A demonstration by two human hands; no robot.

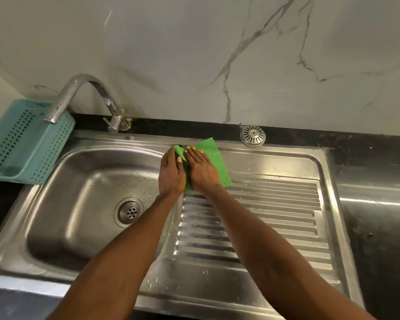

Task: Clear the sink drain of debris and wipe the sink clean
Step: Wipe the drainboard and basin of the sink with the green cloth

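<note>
A green cloth [214,162] lies flat on the steel sink top, at the back between the basin and the ribbed draining board [252,218]. My left hand [171,174] holds the cloth's left edge, fingers curled over a fold. My right hand [202,169] presses flat on the cloth, fingers stretched toward the wall. The steel basin [79,181] is wet, with droplets on its back wall. Its round drain [131,212] shows open holes and no strainer. A round metal strainer [252,135] lies on the black counter behind the draining board.
A curved chrome tap [83,98] arches over the basin's back left. A teal perforated plastic basket [26,144] stands at the left of the sink. A black counter [367,158] surrounds the sink, and a marble wall rises behind it.
</note>
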